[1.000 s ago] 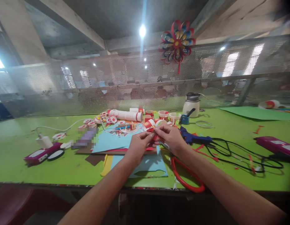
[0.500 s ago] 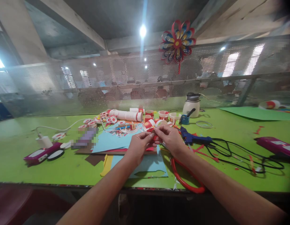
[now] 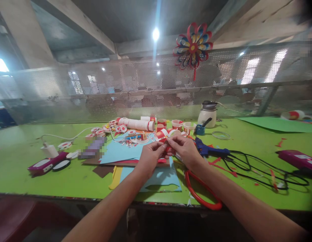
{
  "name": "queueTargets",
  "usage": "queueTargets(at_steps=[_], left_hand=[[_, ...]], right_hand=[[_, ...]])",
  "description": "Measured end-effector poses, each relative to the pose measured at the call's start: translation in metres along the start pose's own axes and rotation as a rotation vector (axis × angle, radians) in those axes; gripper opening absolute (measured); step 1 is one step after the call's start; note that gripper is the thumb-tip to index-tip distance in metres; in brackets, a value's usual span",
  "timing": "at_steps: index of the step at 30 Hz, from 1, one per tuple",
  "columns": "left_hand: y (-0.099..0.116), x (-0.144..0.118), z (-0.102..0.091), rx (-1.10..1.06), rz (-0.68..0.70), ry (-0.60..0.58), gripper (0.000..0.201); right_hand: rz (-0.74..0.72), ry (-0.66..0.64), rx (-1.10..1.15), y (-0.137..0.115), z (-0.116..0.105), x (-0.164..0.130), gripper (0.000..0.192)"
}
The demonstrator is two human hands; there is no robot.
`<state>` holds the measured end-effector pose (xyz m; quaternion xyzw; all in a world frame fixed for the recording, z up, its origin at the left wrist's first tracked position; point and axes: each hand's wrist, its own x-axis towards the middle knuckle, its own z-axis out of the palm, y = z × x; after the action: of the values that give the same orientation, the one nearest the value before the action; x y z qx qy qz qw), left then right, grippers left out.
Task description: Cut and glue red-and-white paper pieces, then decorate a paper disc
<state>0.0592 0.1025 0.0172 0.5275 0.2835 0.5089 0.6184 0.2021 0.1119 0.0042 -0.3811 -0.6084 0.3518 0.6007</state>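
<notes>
My left hand and my right hand meet over the middle of the table. The fingers of both are pinched on a small red piece, perhaps paper, mostly hidden by the fingertips. Just beyond them lies a cut red-and-white paper cup. Light blue paper sheets spread under and to the left of my hands. A blue glue gun lies to the right of my right hand, and the red handle of a tool shows below my right forearm.
Several cut cups, a stacked cup tube and a blue paint pot stand at the back, near a cream jug. Black cable loops right. A purple power strip lies left. A mesh partition bounds the green table.
The view has shifted slightly, so things sit a little farther right and lower. Both hands keep their pinch on the red piece, with barely any finger movement.
</notes>
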Motion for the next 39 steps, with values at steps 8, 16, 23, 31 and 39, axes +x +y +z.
queueTargets(at_steps=[8, 16, 23, 31, 39], left_hand=[[0.002, 0.0, 0.0, 0.049, 0.047, -0.004, 0.026], [0.009, 0.0, -0.007, 0.095, 0.035, -0.075, 0.019], [0.01, 0.0, -0.009, 0.081, 0.02, -0.115, 0.019], [0.007, 0.003, -0.01, 0.073, 0.033, -0.124, 0.02], [0.006, 0.003, -0.01, 0.05, 0.042, -0.095, 0.021]], right_hand=[[0.04, -0.033, 0.081, -0.005, -0.001, -0.002, 0.029], [0.183, -0.142, 0.313, -0.024, -0.002, -0.004, 0.033], [0.208, -0.176, 0.321, -0.026, -0.002, -0.005, 0.034], [0.169, -0.143, 0.263, -0.023, -0.003, -0.002, 0.031], [0.182, -0.124, 0.272, -0.026, -0.002, -0.004, 0.032]])
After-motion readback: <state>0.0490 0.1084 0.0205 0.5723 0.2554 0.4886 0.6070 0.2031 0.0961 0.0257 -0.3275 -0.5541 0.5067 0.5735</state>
